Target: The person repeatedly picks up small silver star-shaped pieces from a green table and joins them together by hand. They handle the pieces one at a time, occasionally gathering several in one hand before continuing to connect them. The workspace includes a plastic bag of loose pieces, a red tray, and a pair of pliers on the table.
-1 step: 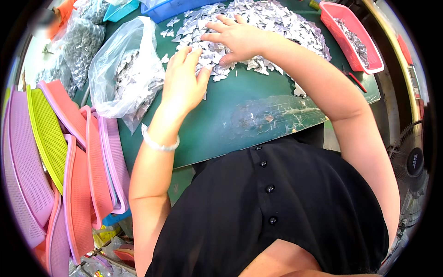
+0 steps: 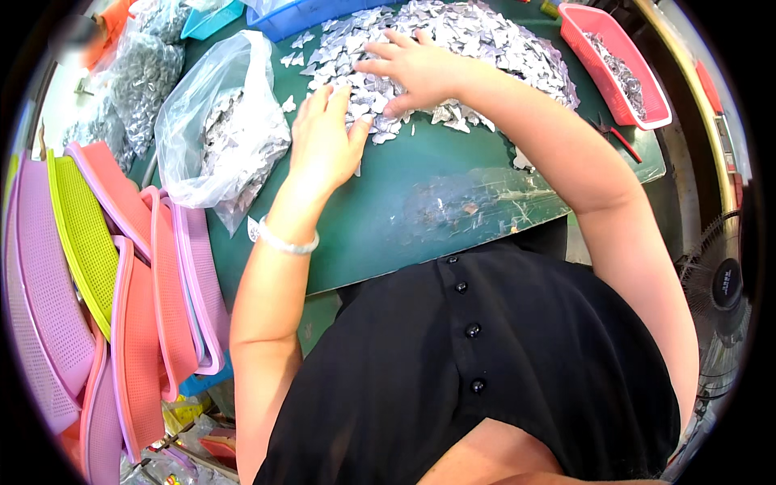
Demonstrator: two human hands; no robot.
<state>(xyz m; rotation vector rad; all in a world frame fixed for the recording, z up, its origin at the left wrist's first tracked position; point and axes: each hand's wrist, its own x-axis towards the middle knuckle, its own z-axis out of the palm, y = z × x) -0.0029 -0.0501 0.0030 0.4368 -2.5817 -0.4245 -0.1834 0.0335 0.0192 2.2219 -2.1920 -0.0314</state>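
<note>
A wide heap of small, flat, silvery-grey pieces with pointed outlines point(image 2: 501, 48) covers the far part of the green table point(image 2: 404, 186). My right hand point(image 2: 424, 69) lies over the heap's near left part, palm down, fingers spread. Just left of it, my left hand point(image 2: 323, 141) rests at the heap's near edge with fingers stretched and thumb apart, a pale bracelet point(image 2: 287, 242) round the wrist. Neither hand shows a piece held; what lies beneath the palms is hidden. Beside my left hand, a clear plastic bag point(image 2: 190, 133) contains more such pieces.
A pink basket point(image 2: 618, 69) with small metallic pieces stands at the right, near a red-handled tool point(image 2: 626, 145). A blue bin point(image 2: 307, 16) is at the back. Stacked plastic baskets point(image 2: 145, 323) crowd the left, below filled bags point(image 2: 145, 81). A fan point(image 2: 723, 283) stands at the right.
Both hands have shifted very slightly to the right over the pieces. Their spread fingers look the same.
</note>
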